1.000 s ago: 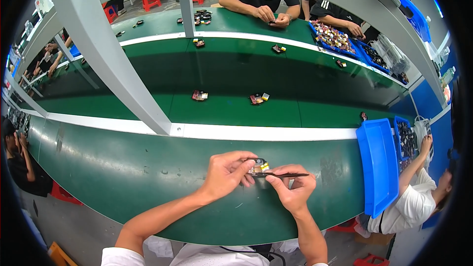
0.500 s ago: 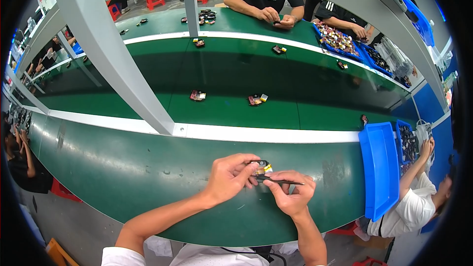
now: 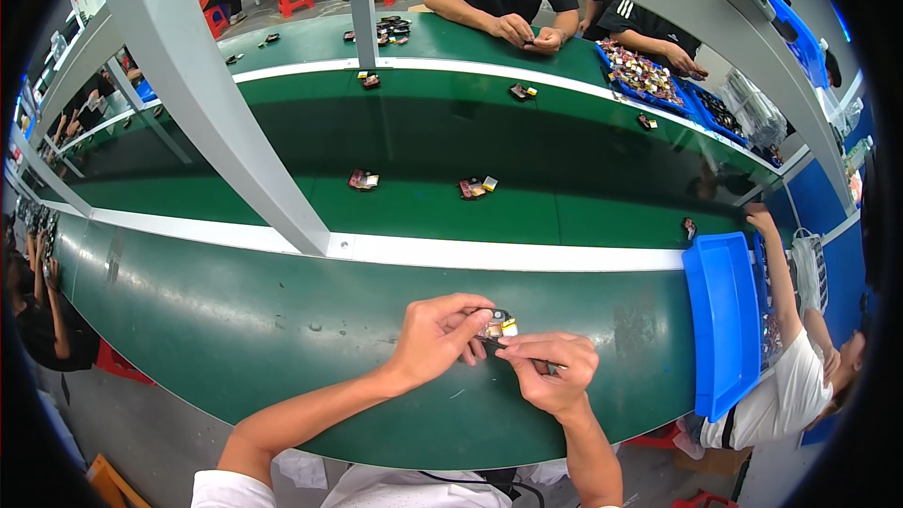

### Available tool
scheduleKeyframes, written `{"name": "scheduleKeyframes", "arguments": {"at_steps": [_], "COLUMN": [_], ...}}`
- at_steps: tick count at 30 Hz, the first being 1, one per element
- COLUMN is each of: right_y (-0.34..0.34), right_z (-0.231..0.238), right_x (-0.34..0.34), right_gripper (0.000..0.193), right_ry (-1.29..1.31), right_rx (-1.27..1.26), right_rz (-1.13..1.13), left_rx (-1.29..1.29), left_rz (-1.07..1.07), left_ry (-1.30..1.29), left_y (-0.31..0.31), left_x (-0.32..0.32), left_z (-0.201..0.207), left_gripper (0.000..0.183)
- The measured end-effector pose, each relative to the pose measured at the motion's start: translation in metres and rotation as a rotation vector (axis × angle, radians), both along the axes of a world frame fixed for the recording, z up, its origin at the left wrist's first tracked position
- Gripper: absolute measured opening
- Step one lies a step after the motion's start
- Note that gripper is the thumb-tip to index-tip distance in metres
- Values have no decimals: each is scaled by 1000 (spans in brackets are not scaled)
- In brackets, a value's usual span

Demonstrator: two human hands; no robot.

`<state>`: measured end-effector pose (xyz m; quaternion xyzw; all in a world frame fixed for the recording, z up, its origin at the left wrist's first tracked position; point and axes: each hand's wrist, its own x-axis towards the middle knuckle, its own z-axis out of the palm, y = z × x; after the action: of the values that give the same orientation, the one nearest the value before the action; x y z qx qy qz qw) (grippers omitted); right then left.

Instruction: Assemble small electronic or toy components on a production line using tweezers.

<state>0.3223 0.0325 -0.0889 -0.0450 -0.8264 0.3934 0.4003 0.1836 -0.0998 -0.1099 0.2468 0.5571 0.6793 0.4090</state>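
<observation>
Pinches a small black-edged assembly (image 3: 499, 324) with a yellow-and-white block in the left hand (image 3: 435, 341), thumb closed against fingers, right up beside the right fingertips. Grips a slim dark stick-like tool (image 3: 560, 366) in the right hand (image 3: 555, 364), likewise closed — now angled lower, jutting less past the knuckles than a moment ago. Cannot tell of contact between tip and assembly. Suggests a changed working angle on the same piece, apparently unfinished. Beyond both hands, on the green belt (image 3: 423, 216), shows one loose piece (image 3: 364, 180) and a second loose piece (image 3: 475, 188) shifted leftward — and, past the blue tray (image 3: 726, 320) right of the right hand, a co-worker's arm (image 3: 779, 273) newly stretched toward the belt.
</observation>
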Motion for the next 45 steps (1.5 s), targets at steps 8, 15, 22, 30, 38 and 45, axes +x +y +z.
{"name": "scheduleKeyframes", "arguments": {"at_steps": [8,15,22,30,38,45], "right_y": [0,-2,16,30,33,30], "right_z": [-1,-6,-14,-33,-30,-30], "right_x": [-3,-4,5,-5,-2,-4], "right_gripper": [18,19,16,11,16,16], "right_ry": [43,53,103,115,146,148], "right_rx": [77,187,69,-226,-179,-144], "right_rz": [-53,-24,-165,-281,-285,-282], "left_rx": [-13,-104,-148,-548,-376,-548], "left_rz": [-63,34,215,618,738,449], "left_ry": [9,166,377,711,1326,1132], "left_y": [4,7,31,49,82,106], "left_x": [-4,6,-17,-190,-185,-202], "left_z": [11,5,2,-17,-16,-38], "left_gripper": [25,21,16,16,14,14]}}
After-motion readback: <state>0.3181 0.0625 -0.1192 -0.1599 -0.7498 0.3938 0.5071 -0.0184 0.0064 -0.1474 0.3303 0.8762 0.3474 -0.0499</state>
